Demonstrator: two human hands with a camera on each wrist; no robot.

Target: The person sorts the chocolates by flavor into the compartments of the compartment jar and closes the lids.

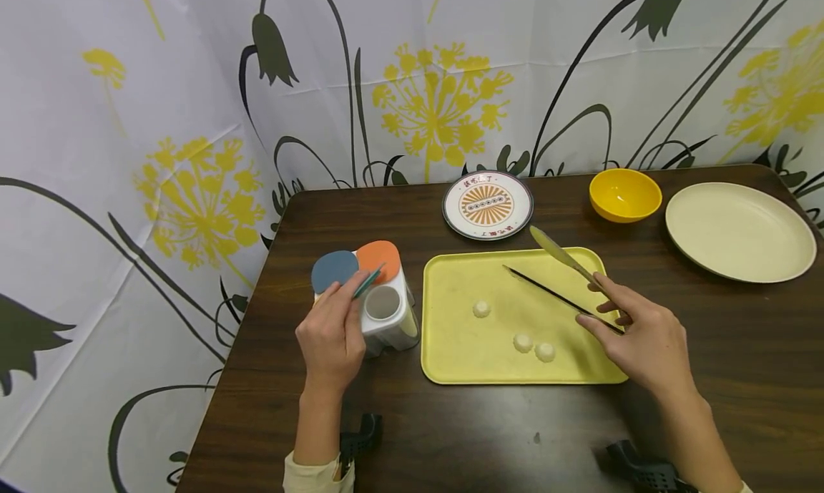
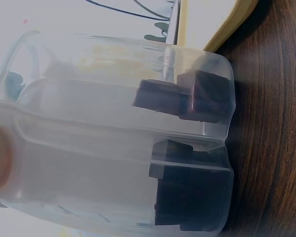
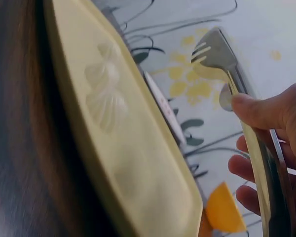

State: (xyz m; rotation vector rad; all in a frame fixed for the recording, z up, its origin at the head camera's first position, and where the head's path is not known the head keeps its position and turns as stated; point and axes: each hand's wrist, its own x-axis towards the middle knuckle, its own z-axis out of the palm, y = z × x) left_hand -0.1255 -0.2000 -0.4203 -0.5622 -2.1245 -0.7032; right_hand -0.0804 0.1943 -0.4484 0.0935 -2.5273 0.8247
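In the head view my left hand [image 1: 331, 332] pinches a thin teal lid [image 1: 368, 282], seen edge-on, over a container [image 1: 408, 328] of translucent plastic. One compartment is uncovered; a blue lid [image 1: 335, 270] and an orange lid [image 1: 380, 255] cover others. Dark blocky pieces [image 2: 204, 96] show low inside it in the left wrist view. My right hand [image 1: 646, 335] grips a metal fork [image 3: 217, 57] and a second slim utensil, whose kind I cannot tell, above a yellow tray [image 1: 450, 364]. Three small white pleated dumpling-like pieces [image 1: 481, 309] lie on the tray.
Behind the tray lies a patterned white plate [image 1: 487, 205]. A yellow bowl [image 1: 624, 194] and a large cream oval plate [image 1: 740, 232] stand at the back right. A floral cloth [image 1: 438, 106] hangs behind the dark wooden table [image 1: 476, 428].
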